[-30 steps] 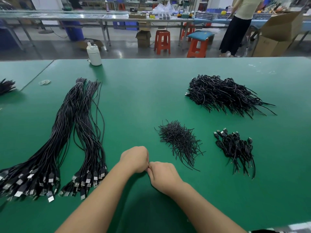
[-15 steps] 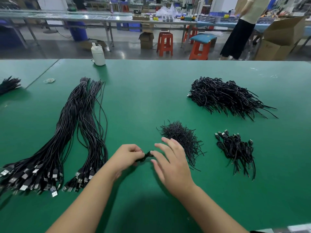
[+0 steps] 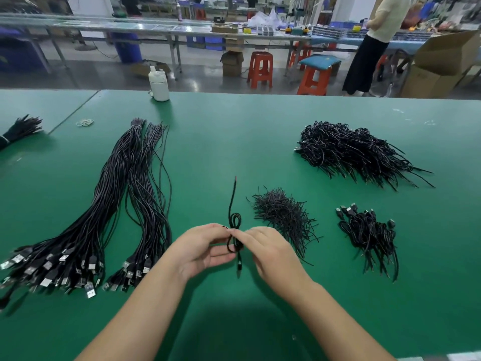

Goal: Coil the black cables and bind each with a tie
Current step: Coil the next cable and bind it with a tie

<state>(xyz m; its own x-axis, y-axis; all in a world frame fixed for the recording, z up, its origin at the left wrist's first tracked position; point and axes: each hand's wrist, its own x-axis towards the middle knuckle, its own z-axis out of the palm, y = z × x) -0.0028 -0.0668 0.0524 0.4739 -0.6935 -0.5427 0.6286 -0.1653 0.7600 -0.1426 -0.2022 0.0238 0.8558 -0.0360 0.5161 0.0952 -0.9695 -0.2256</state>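
In the middle of the frame, my left hand (image 3: 201, 247) and right hand (image 3: 270, 250) pinch a coiled black cable (image 3: 235, 231) between fingertips. Its loose end points up. Right beside it lies a pile of ties (image 3: 283, 214) on the green table (image 3: 234, 142).

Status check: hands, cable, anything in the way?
Left hand and right hand both pinching coiled cable at its middle. One tail points away, plug end hangs near. Tie pile just right. Nothing blocking.
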